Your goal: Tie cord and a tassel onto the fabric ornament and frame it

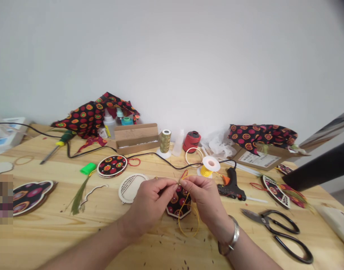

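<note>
From far away, I see my left hand [152, 200] and right hand [205, 195] close together, both pinching the yellow string [189, 236] by the black spotted charm [177, 207]. It sits between them. Big scissors [265, 220] lie on the desk [48, 236], right.

The angular black ornament [176, 205] has red-and-orange spots and a pale rim; thin yellow cord [198, 220] loops slackly across its front.
</note>
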{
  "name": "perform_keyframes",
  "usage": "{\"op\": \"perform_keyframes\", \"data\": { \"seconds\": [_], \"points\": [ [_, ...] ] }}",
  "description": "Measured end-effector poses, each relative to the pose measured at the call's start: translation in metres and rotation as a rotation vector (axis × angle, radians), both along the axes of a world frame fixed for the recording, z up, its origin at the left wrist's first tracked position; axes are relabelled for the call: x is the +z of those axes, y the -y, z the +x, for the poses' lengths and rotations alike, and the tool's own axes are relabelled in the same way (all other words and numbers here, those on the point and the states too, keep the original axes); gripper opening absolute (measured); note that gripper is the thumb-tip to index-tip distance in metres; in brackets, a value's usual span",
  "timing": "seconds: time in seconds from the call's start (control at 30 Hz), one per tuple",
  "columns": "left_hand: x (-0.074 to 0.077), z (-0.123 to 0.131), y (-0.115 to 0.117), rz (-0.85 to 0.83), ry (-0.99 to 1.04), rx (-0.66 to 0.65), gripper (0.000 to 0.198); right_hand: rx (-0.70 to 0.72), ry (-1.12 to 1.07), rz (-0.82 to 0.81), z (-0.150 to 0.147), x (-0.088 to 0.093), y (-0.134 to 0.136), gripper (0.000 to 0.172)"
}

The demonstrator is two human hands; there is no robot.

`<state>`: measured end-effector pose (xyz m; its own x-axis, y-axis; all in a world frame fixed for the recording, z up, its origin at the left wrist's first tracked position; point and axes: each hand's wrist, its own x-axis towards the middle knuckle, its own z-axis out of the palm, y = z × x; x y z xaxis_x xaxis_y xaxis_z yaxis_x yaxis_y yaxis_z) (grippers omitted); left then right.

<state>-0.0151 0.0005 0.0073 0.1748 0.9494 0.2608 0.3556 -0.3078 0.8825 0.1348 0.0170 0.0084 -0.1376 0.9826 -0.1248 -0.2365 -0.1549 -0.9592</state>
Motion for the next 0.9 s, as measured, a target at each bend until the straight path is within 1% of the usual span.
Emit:
{"op": "perform_keyframes", "data": {
  "seconds": [0.13,0.27,0.33,0.6,0.67,0.9],
  "points": [
    [0.0017,-0.0008,-0.0010,-0.089,0.056,-0.007,0.019,0.053,-0.015,-0.002,0.0007,-0.0024,-0.0004,0.015],
    [0.0035,-0.0019,-0.0043,-0.106,0.097,0.010,0.021,0.170,-0.019,-0.007,0.0006,-0.0039,0.0004,0.016],
    [0.0040,-0.0023,-0.0051,-0.111,0.122,0.029,0.021,0.192,-0.016,0.001,0.0004,-0.0041,0.0006,0.017],
    [0.0049,-0.0024,-0.0050,-0.106,0.122,0.084,0.021,0.094,0.045,-0.014,0.0010,-0.0079,-0.0021,0.024],
    [0.0053,-0.0025,-0.0054,-0.101,0.122,0.095,0.020,0.090,0.048,-0.013,0.0009,-0.0083,-0.0013,0.026],
    [0.0057,-0.0022,-0.0059,-0.089,0.106,0.105,0.019,0.126,0.042,-0.066,-0.0001,-0.0049,0.0034,0.024]
  ]
}}
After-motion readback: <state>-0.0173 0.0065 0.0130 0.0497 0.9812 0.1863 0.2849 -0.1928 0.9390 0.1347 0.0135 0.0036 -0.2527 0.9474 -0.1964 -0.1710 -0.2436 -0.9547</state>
